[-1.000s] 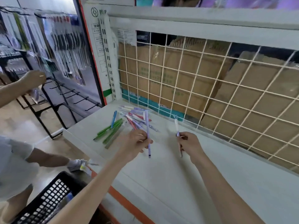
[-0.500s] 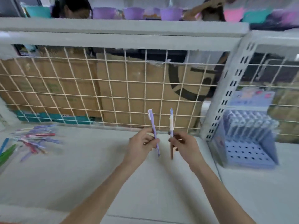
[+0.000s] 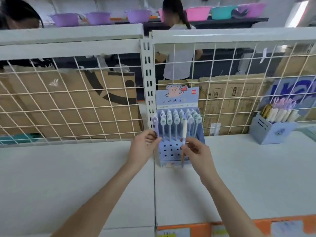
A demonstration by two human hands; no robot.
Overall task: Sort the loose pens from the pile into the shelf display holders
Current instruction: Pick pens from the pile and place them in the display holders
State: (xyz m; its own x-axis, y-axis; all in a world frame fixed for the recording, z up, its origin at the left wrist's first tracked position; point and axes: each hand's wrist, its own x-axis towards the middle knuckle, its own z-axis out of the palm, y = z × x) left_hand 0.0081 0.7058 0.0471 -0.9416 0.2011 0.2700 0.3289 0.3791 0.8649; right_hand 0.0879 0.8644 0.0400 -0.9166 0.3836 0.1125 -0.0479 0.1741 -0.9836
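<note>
Two bare arms reach out from the near edge over the white shelf (image 3: 85, 177). An orange strip (image 3: 239, 224) runs along the near right edge of the shelf.

The left hand (image 3: 143, 146) has its fingers curled and pinches a purple pen (image 3: 156, 124). That pen stands almost straight up at the left side of the blue pen holder (image 3: 172, 153). The right hand (image 3: 196, 153) pinches a white pen (image 3: 184, 132) between thumb and fingers. This pen also points up, right in front of the holder. The two hands are near each other but not touching.

The holder stands on the shelf just past the hands. Its near rows of little round holes are bare. Its far rows hold upright pens with round pale tops (image 3: 179, 117). A card with a pink pig (image 3: 176, 94) rises from the back of the holder.

Far to the right, a second blue box (image 3: 270, 132) holds white and purple pens.

Behind everything is a white wire grid (image 3: 68, 100), with brown cardboard (image 3: 77, 103) behind it. Farther back, a person in a white shirt (image 3: 177, 65) stands near a high shelf with purple, pink and teal tubs (image 3: 198, 13).
</note>
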